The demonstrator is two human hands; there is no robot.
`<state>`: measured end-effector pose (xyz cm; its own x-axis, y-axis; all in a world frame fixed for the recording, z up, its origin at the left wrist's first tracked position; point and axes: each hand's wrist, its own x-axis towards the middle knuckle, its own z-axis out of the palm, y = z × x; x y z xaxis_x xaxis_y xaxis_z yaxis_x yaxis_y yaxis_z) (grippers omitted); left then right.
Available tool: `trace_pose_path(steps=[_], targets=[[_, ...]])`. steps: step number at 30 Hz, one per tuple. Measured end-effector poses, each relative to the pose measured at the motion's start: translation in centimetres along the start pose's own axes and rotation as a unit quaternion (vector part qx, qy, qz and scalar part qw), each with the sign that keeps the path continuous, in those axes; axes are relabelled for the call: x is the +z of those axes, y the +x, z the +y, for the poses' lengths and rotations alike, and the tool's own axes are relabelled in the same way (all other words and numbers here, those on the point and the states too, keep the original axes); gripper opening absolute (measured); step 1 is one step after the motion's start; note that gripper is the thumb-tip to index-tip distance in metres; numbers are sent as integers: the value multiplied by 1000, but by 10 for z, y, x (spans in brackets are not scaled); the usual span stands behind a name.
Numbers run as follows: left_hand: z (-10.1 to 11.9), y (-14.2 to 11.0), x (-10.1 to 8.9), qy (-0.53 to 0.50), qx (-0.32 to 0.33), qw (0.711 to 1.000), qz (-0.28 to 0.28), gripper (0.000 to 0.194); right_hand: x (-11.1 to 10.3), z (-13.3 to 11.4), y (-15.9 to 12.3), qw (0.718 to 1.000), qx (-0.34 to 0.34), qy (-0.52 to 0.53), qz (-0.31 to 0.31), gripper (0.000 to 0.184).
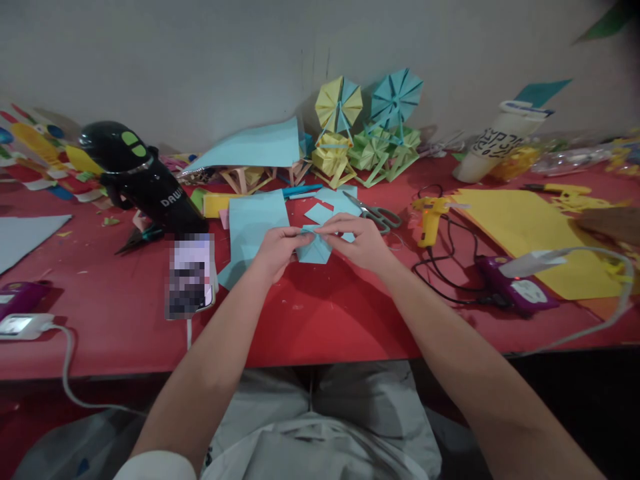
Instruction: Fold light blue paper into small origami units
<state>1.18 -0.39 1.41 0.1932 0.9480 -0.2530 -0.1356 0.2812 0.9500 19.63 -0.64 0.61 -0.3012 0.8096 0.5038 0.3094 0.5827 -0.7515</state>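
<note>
A small folded piece of light blue paper (315, 251) is held between my two hands above the red table. My left hand (279, 251) pinches its left edge with thumb and fingers. From the other side, my right hand (356, 241) grips the upper right edge, its fingertips close to the left thumb. Just beyond the hands lie a loose blue paper square (319, 213) and a pair of scissors (383, 217) with grey-green handles. A larger blue sheet (255, 217) lies partly behind my left hand.
Folded paper wheels (339, 105) stand against the wall. On the right are a yellow glue gun (430, 220), a purple power strip (520, 287), yellow sheets (540, 233) and a paper cup (493, 147). A black tumbler (155, 190) and a phone (191, 275) are on the left.
</note>
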Motion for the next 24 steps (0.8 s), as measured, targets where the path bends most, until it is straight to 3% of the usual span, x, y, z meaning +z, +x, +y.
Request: trace_pose_path(steps=[11, 17, 24], targets=[[4, 2, -2, -76, -30, 997, -13, 6, -4, -1, 0, 999, -34, -34, -4, 21], [3, 0, -1, -57, -3, 998, -35, 27, -4, 0, -1, 995, -68, -68, -12, 22], [1, 2, -4, -7, 7, 1000, -21, 25, -3, 2, -1, 992, -94, -80, -27, 22]])
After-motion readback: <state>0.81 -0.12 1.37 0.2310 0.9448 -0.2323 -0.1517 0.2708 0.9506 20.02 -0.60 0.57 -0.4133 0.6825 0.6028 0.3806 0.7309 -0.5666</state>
